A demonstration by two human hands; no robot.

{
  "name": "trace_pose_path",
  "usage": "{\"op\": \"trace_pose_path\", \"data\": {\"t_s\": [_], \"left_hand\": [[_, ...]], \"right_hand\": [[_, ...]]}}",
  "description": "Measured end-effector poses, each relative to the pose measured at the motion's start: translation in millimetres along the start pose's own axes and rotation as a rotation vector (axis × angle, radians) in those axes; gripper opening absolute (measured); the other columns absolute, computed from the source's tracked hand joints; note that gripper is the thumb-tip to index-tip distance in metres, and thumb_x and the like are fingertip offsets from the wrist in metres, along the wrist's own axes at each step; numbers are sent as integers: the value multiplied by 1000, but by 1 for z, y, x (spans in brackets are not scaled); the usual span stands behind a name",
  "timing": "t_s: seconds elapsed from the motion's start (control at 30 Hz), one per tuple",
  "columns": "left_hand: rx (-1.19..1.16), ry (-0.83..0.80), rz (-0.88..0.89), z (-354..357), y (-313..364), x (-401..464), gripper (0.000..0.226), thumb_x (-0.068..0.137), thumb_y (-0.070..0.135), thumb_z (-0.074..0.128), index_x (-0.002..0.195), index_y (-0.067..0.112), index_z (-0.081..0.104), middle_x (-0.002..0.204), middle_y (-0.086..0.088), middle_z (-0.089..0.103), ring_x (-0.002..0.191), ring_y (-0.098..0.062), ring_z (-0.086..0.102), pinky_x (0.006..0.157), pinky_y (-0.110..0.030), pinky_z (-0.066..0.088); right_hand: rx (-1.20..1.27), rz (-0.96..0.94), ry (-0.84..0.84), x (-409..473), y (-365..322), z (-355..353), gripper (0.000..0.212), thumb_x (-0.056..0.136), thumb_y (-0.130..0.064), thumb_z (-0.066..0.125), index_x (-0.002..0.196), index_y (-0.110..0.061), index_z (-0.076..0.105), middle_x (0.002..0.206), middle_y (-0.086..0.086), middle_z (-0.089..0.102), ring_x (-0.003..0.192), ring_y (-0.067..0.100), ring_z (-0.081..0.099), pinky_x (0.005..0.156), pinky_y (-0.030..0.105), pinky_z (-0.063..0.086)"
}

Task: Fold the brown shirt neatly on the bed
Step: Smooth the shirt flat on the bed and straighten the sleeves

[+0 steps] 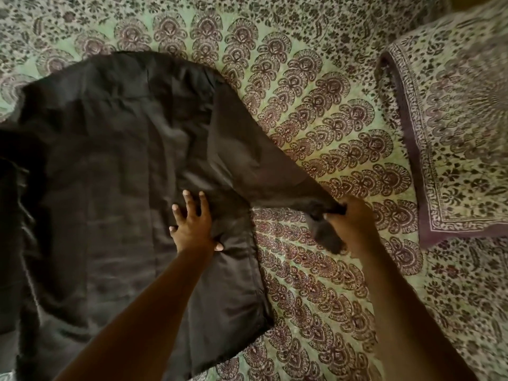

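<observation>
Brown shirt [110, 174] lies flat on the printed bedspread [316, 119], left of the pillow [453, 133]. My left hand [192, 224] presses its side, fingers spread. My right hand [349, 224] grips the sleeve cuff [324, 215]. Risk: hard pull drags the body, wrinkling it.

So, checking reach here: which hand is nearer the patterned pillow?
Right. The right hand, gripping the brown shirt's sleeve, sits just left of the patterned pillow; the left hand presses the shirt farther left.
</observation>
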State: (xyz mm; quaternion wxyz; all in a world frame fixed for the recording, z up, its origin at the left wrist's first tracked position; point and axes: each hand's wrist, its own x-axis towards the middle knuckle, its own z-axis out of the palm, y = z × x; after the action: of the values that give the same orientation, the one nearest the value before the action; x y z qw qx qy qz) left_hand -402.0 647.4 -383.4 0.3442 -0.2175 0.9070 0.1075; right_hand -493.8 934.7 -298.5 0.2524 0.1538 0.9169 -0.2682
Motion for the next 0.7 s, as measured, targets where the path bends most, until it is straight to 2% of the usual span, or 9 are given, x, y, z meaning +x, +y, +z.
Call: {"op": "trace_pose_path", "data": {"t_s": [0.13, 0.2, 0.27, 0.33, 0.4, 0.5, 0.57, 0.63, 0.7], "left_hand": [[63, -40, 5, -10, 5, 2, 153, 61, 55, 92, 160, 22, -20, 167, -15, -24, 154, -50, -1, 107, -67, 43], [74, -65, -6, -12, 5, 5, 155, 59, 56, 93, 159, 20, -20, 167, -16, -23, 154, -52, -1, 105, -66, 46], [87, -83, -13, -12, 8, 7, 155, 60, 56, 93, 159, 19, -20, 166, -18, -23, 153, -54, -1, 104, -66, 47], [108, -102, -34, -14, 14, 7, 147, 67, 52, 90, 159, 14, -19, 166, -24, -20, 151, -58, 3, 107, -65, 44], [104, -93, -86, -17, 25, 12, 123, 82, 43, 82, 161, 10, -7, 166, -31, -8, 149, -59, 14, 109, -63, 44], [-20, 23, -129, -35, 50, 27, 65, 95, 31, 66, 150, 9, 40, 154, -28, 38, 139, -50, 43, 101, -58, 51], [-48, 152, -62, -53, 73, 35, 50, 92, 32, 68, 137, 14, 52, 141, -16, 51, 130, -42, 51, 95, -55, 52], [-37, 292, 49, -69, 102, 45, 59, 90, 37, 70, 139, 16, 47, 141, -14, 47, 131, -41, 47, 96, -58, 48], [-34, 394, 152, -76, 130, 58, 74, 87, 44, 71, 147, 15, 38, 149, -16, 40, 135, -43, 42, 99, -62, 46]], "right_hand": [[-69, -41, 33, 10, 5, -13, 30, 96, -20, 70, 122, -8, 59, 97, 6, 64, 81, 23, 62, 62, 25, 40], [-129, -78, 71, 15, 4, -22, 34, 92, -27, 75, 120, -9, 65, 103, 11, 71, 95, 31, 69, 74, 31, 48], [-180, -96, 116, 21, 5, -32, 32, 90, -32, 76, 114, -13, 70, 102, 11, 75, 96, 34, 71, 81, 41, 57], [-180, -138, 146, 34, 5, -46, 33, 91, -30, 76, 114, -8, 70, 105, 15, 74, 97, 37, 70, 83, 42, 57], [-202, -184, 147, 55, 5, -65, 36, 94, -26, 74, 120, -2, 67, 112, 20, 71, 105, 39, 67, 85, 38, 51], [-252, -203, 164, 90, 6, -92, 43, 95, -21, 72, 134, -6, 61, 126, 20, 67, 116, 41, 64, 96, 46, 53], [-299, -242, 186, 115, 4, -110, 33, 93, -20, 71, 123, -7, 65, 111, 18, 71, 107, 41, 67, 90, 48, 56], [-410, -269, 210, 137, -1, -131, 16, 92, -23, 72, 98, -10, 65, 82, 10, 63, 92, 39, 69, 77, 42, 56], [-492, -274, 219, 156, -6, -150, 19, 92, -26, 72, 93, -9, 63, 72, 5, 48, 87, 40, 67, 71, 40, 51]]}}
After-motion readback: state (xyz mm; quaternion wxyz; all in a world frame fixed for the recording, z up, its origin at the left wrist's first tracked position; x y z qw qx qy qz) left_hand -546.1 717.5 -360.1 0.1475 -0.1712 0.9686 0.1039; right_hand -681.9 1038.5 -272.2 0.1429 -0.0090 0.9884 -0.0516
